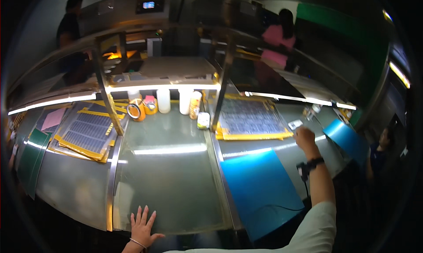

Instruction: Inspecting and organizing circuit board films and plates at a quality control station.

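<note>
My left hand [143,228] lies with fingers spread at the near edge of a grey-green glass tabletop [172,178], holding nothing. Far out to the right is my right hand [305,138], its fingers curled closed; what they hold, if anything, is hidden. Just beyond that hand lies a small whitish flat item [295,124]. To its left rests a translucent patterned film [249,114] edged with yellow tape. A glossy blue sheet [260,182] lies nearer to me, left of my right forearm. A black band with a small box and cable is on my right wrist.
Tape rolls [136,110], white bottles [163,101] and a small tub [203,120] stand along the back. Metal posts [223,81] hold up a lit shelf. More taped films [88,127] and a green sheet [34,154] lie left. Another blue sheet [346,136] curves at right. People stand beyond.
</note>
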